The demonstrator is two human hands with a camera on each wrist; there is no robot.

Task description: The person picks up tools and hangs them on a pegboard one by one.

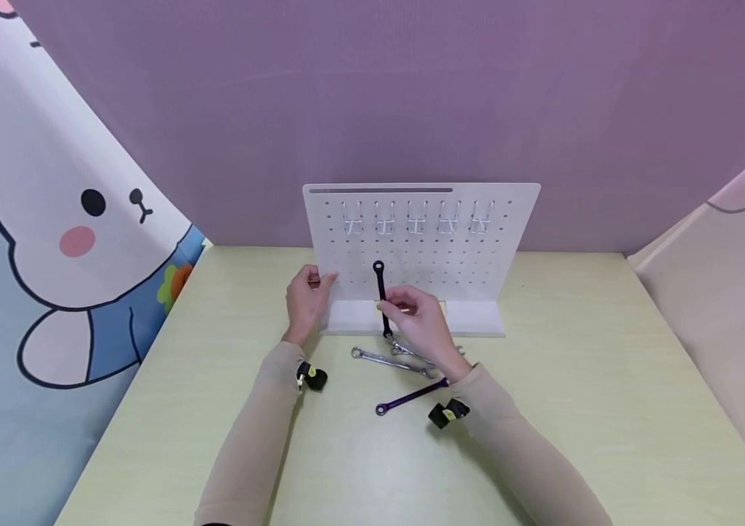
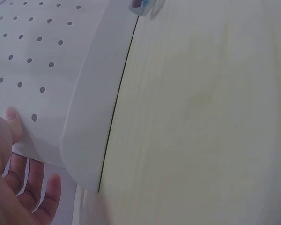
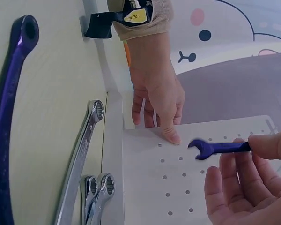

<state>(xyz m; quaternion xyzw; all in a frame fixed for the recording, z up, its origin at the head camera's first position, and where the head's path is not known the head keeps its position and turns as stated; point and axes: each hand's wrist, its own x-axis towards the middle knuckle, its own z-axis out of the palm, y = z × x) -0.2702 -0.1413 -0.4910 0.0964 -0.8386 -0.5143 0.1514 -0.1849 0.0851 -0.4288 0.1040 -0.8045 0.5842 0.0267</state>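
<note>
My right hand (image 1: 417,321) pinches a dark purple combination wrench (image 1: 380,281) between thumb and fingers, in front of a white pegboard (image 1: 412,270). Its ring end points up, and its open end (image 3: 204,149) shows in the right wrist view. My left hand (image 1: 307,301) holds the board's left edge, thumb on the front face and other fingers behind it, as the left wrist view shows. On the table lie a silver wrench (image 1: 388,360), two more silver wrenches (image 3: 102,192) close together, and another purple wrench (image 1: 412,397), partly hidden by my right wrist.
A row of several wire hooks (image 1: 416,225) runs along the upper part of the pegboard. The board rises from a white base (image 1: 474,318) on the pale table (image 1: 576,365). Behind stands a purple backdrop (image 1: 412,95), with a cartoon-print cloth (image 1: 44,256) on the left.
</note>
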